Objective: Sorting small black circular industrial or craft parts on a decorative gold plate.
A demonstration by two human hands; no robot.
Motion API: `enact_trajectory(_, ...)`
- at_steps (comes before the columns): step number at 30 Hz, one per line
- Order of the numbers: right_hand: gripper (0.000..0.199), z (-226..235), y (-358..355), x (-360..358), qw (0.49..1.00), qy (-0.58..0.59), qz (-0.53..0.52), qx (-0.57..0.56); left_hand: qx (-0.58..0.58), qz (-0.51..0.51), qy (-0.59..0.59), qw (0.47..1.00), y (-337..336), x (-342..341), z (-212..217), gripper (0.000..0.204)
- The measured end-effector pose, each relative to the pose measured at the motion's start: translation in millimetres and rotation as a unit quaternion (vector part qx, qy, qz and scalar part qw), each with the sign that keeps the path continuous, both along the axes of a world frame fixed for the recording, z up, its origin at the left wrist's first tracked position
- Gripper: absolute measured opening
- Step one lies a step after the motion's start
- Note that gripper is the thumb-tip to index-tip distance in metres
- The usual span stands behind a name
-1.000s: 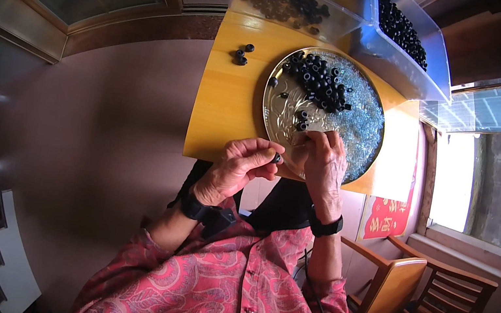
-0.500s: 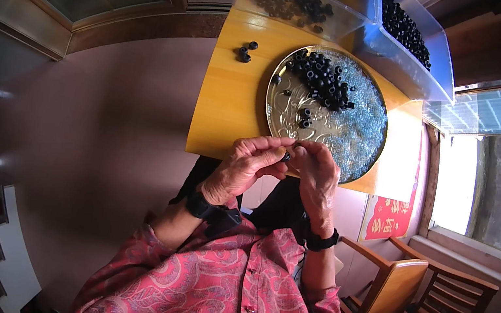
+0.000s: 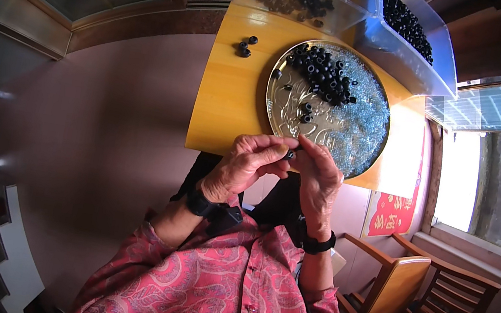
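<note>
Over the near rim of a round metal tray [image 3: 290, 118], my two hands meet with their fingertips almost touching. My left hand [image 3: 251, 160] pinches a small black cylindrical part [image 3: 290, 154] between thumb and fingers. Beside it, my right hand [image 3: 320, 178] is closed in a pinch at the same part; whether it holds something of its own is too small to make out. On the tray lie a heap of black cylindrical parts [image 3: 325, 76], a few loose ones nearer me, and a spread of small clear bluish beads [image 3: 363, 119] along the right side.
The tray stands on a yellow wooden table [image 3: 222, 105]. Several black parts [image 3: 244, 49] lie at its far left. Two clear plastic bins [image 3: 406, 60] [image 3: 290, 0] with more black parts stand at the back. Wooden chairs [image 3: 397, 290] are to the right, near a window.
My right fingertips have shifted slightly upward and apart from the left ones, so the black part shows more clearly. My left hand has barely moved.
</note>
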State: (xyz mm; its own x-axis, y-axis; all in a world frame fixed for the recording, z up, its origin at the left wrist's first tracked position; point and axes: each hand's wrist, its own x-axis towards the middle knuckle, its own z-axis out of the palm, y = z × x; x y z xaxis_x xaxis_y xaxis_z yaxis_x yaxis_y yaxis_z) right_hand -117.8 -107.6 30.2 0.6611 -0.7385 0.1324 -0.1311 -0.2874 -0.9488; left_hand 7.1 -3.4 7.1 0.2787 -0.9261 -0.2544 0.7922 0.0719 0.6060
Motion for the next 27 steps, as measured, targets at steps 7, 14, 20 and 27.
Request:
enact_trajectory(7,0.020,2,5,-3,0.945,-0.105,-0.047,0.306,-0.035,-0.004,0.063,0.997,1,-1,2,0.027)
enact_trajectory(14,0.017,-1,3,-7,0.918,-0.176,-0.025,0.355,-0.041,0.007,0.080,0.996,0,-3,7,0.026)
enact_trajectory(20,0.014,2,7,-6,0.939,-0.178,-0.017,0.293,-0.034,0.016,0.075,0.996,1,-3,11,0.024)
enact_trajectory(27,0.014,6,15,-2,0.967,-0.180,-0.030,0.176,-0.043,0.022,0.055,0.997,0,-4,13,0.024)
